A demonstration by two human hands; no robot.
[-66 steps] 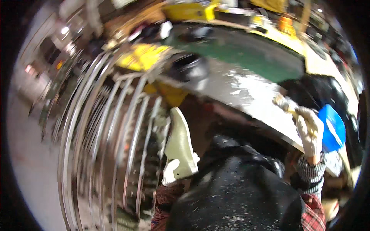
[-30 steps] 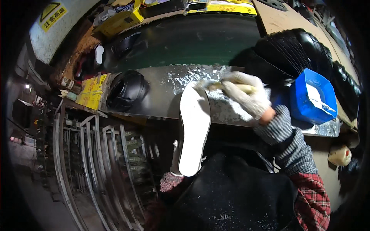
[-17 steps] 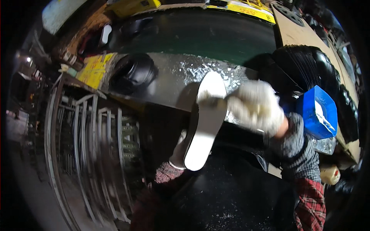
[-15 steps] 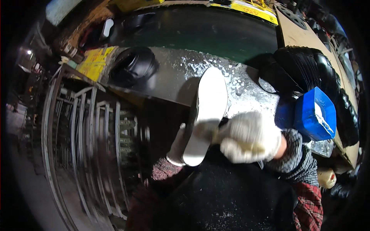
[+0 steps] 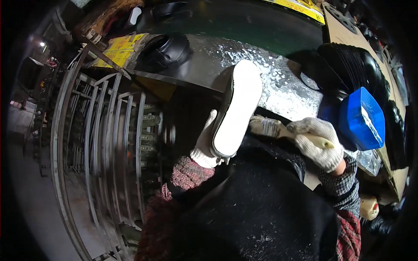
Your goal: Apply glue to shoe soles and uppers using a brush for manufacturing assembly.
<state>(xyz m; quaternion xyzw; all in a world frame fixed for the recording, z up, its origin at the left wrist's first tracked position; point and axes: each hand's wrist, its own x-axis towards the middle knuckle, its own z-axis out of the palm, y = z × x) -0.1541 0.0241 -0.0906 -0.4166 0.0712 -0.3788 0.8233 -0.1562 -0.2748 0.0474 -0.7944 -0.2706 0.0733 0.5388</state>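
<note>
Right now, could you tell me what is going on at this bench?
A person in white knit gloves is working on a shoe over a spattered metal bench. The left hand holds the shoe from the heel end, its white sole turned up. The right hand grips a brush, whose bristles sit just right of the sole; contact is unclear. A blue container stands to the right, a black shoe lies on the bench, and a metal rack is to the left.

I'm looking into a shoe workshop.
A glue-spattered grey metal bench (image 5: pixel 204 65) lies beyond my hands, curved steel drying racks (image 5: pixel 109 143) to their left, stacked black soles (image 5: pixel 352 69) to the right.
</note>
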